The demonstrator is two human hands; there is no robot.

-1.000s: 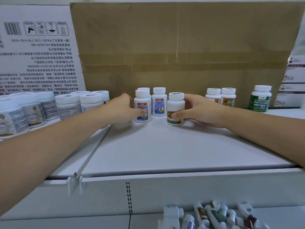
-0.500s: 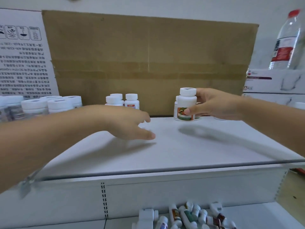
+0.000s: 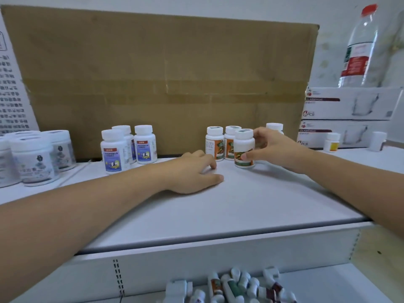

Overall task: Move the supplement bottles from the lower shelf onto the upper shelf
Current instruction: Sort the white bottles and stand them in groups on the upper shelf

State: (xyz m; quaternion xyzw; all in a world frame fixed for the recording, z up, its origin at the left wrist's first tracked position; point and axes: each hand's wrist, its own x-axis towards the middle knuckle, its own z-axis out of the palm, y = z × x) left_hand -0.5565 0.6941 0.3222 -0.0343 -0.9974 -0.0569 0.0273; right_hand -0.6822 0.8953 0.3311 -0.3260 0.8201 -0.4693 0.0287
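My right hand [image 3: 272,147] grips a white bottle with an orange-green label [image 3: 244,148], standing upright on the upper shelf [image 3: 218,206] in front of two matching bottles [image 3: 223,143]. Another white bottle [image 3: 275,127] shows partly behind that hand. My left hand [image 3: 194,171] rests palm down on the shelf, fingers apart, holding nothing. Three blue-label bottles [image 3: 129,147] stand to its left. On the lower shelf [image 3: 341,287] several small bottles [image 3: 229,287] lie in a heap.
A large cardboard box [image 3: 161,79] backs the upper shelf. Several wide white jars [image 3: 35,156] stand at far left. Stacked white boxes [image 3: 347,119] with a water bottle [image 3: 358,49] on top sit at right, beside two small bottles [image 3: 332,142].
My right hand has carried the orange-green bottle rightward and set it down beside the two matching ones. My left hand let go of the blue-label bottle and came to rest flat on the shelf.
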